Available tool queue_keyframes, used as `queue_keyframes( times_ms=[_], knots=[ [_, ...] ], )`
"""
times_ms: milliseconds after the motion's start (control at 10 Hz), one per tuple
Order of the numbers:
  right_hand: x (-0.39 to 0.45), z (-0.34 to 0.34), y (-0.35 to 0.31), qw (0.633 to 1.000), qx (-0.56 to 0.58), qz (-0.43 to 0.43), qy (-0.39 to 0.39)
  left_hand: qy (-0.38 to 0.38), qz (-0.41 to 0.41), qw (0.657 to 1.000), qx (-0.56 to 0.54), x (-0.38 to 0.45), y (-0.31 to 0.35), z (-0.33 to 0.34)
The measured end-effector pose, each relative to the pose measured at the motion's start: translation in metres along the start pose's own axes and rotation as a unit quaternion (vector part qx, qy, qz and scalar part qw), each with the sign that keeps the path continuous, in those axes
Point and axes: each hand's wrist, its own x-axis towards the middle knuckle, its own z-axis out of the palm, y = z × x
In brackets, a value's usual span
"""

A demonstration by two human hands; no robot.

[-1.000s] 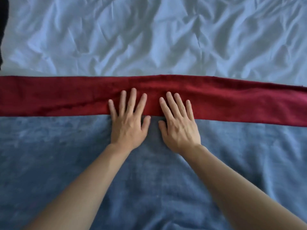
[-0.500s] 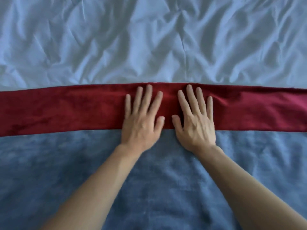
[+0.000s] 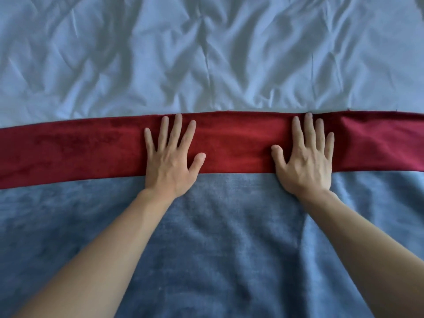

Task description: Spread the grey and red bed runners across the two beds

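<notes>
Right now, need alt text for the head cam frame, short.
Two bare hands, the left hand and the right hand, press flat and apart on a red runner that crosses the bed from side to side. A grey runner lies nearer the person, its edge against the red one, and a wrinkled white sheet lies beyond.

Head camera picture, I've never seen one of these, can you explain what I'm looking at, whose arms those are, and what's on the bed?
There is no machine here. A person wears a camera on the head, looking forward and down, so the two bare arms reaching in from the bottom are the wearer's own. The left hand and the right hand lie flat, fingers straight and spread, pressing on a red bed runner that stretches across the picture. Nearer the person lies the grey runner, a soft blue-grey cloth. Beyond the red band is a wrinkled pale bed sheet. Nothing is gripped; both palms simply rest on the fabric.
</notes>
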Motion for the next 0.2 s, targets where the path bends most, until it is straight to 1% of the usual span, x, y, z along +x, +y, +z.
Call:
queue_keyframes(
  times_ms=[100,200],
  knots=[
    [-0.004,-0.010,-0.028,0.998,0.029,-0.044,0.017,-0.001,-0.019,0.999,-0.030,-0.005,0.004,-0.017],
    [-0.015,-0.023,-0.058,0.993,0.051,-0.106,0.007,0.018,-0.032,0.998,-0.056,-0.018,0.009,-0.038]
  ],
)
